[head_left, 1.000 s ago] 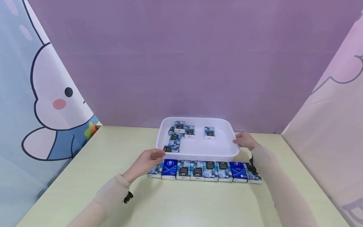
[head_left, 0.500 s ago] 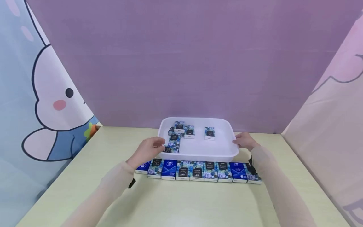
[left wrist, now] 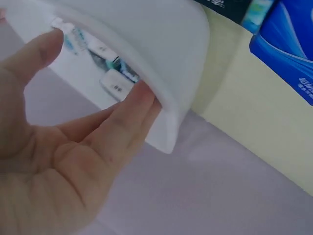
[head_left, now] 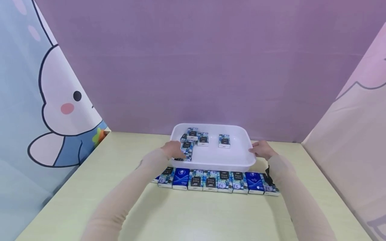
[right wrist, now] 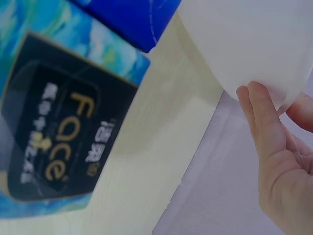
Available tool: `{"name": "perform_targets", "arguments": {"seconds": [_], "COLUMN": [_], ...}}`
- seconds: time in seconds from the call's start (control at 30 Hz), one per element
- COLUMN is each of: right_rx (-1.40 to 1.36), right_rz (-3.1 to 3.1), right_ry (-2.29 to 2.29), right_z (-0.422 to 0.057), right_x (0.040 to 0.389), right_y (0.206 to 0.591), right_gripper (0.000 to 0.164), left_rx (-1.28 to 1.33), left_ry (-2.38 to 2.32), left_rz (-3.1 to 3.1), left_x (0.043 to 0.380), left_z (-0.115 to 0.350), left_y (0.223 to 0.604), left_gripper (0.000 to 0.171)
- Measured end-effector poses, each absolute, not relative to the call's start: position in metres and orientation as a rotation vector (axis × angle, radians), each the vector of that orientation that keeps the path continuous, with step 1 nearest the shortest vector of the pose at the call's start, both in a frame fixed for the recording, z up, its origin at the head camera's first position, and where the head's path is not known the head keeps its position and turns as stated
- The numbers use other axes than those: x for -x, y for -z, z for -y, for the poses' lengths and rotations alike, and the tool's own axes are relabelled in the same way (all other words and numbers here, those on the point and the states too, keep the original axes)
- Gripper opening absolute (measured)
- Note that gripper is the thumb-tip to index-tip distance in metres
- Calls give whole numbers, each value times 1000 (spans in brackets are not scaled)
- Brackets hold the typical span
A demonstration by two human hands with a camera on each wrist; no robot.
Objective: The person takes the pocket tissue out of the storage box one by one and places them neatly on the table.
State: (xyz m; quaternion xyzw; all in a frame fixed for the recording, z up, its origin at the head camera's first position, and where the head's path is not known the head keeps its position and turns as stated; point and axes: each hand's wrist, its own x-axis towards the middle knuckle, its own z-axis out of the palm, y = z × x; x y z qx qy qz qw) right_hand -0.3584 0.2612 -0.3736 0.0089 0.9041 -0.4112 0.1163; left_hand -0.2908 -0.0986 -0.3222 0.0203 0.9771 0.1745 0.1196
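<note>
A white tray (head_left: pixel 223 159) stands toward the back of the table, with several flower-patterned tissue packs (head_left: pixel 203 139) inside, mostly at its left end. My left hand (head_left: pixel 174 149) reaches over the left rim toward the packs there. In the left wrist view, thumb and fingers (left wrist: pixel 124 115) are spread apart with no pack between them; the fingertips are down inside the rim. My right hand (head_left: pixel 261 149) pinches the tray's right rim; in the right wrist view, fingers lie outside the wall and the thumb on the other side.
Along the tray's front lies a row of tissue packs (head_left: pixel 210 180), some flowered and some plain blue (head_left: pixel 181 178). Its right end is partly under my right wrist. A purple cloth wall (head_left: pixel 211 67) rises behind the table (head_left: pixel 193 214).
My left hand has moved from the tray's front left corner up and over its left rim. The right hand keeps its hold, and the tray stays about where it was.
</note>
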Motion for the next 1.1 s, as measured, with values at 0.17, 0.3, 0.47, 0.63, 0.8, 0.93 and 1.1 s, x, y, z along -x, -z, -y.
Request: {"name": "perform_targets", "arguments": {"seconds": [0.17, 0.3, 0.47, 0.63, 0.8, 0.93, 1.1], "right_rx": [-38, -42, -74, -53, -60, -91, -117], "right_rz": [-2634, -2615, -2622, -2619, -2615, -2619, -2607], "right_ry": [1222, 1240, 1244, 1257, 1253, 1251, 1256], "right_z": [-261, -262, -265, -262, -259, -259, -259], "right_x": [358, 359, 362, 364, 363, 363, 364], "right_y": [374, 375, 377, 379, 379, 377, 377], "right_gripper": [39, 40, 39, 39, 39, 40, 40], "left_rx": [49, 93, 307, 483, 445, 415, 369], "left_ry": [-422, -355, -551, -705, -652, -683, -666], "left_rz": [-2791, -2773, -2719, -2641, -2648, -2654, -2669], "left_x": [297, 298, 294, 288, 285, 284, 288], "left_z": [86, 75, 66, 63, 62, 63, 63], "left_y": [336, 342, 343, 346, 344, 342, 344], "left_gripper": [49, 50, 53, 42, 27, 31, 39]}}
